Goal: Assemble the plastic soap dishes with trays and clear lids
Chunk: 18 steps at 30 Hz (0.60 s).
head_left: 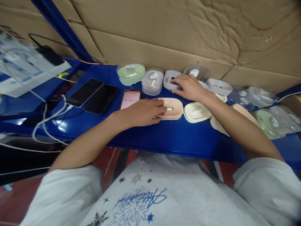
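Note:
My left hand (147,111) lies over the left end of a shallow peach plastic box (176,105), its fingers bent around the rim. A small pale bar-shaped piece (168,109) sits in the bottom of that box. My right hand (188,88) reaches to a grey oval box (167,82). Thumb and index finger are apart there, the index finger over the box's inside and the thumb at its near right side. A cream oval piece (197,112) with a raised middle rests right of the peach box.
A clear-lidded green box (131,73) and a clear-lidded grey box (152,81) stand along the cardboard wall (141,37). A phone showing a timer (130,97) and two dark phones lie left. White cables (44,119) hang over the blue table's (150,135) edge. More boxes and lids crowd the right.

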Tool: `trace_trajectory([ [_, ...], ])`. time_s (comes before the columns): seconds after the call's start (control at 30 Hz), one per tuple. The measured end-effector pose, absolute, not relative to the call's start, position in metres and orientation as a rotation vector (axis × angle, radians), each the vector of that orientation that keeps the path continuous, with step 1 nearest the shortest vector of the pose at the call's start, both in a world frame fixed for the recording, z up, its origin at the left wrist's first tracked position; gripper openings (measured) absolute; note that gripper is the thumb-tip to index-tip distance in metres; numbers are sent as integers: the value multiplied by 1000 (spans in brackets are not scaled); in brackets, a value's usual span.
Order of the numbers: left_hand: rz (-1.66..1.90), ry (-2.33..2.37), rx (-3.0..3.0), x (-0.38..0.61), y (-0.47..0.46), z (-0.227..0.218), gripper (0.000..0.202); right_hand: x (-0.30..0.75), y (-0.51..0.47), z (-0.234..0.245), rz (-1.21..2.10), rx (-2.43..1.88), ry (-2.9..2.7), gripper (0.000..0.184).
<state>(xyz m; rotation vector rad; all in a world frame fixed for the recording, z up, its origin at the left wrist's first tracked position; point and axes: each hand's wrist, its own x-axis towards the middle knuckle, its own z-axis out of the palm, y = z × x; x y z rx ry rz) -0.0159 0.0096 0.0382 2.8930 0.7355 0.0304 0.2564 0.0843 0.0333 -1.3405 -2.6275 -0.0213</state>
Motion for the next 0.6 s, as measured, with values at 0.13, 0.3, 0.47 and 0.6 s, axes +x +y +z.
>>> trace_trajectory([
  [0.13,48,742,2911,-14,6,39,21,289,75,48,-100,-1323,-2562,51],
  [0.3,25,745,2923,-14,6,40,21,336,98,58,-334,-1720,-2186,52],
  [0.47,53,721,2927,-14,8,38,20,360,110,48,-303,-1652,-2119,56],
  [0.6,85,643,2890,-14,10,37,15,353,81,53,-371,-1679,-2133,49],
])
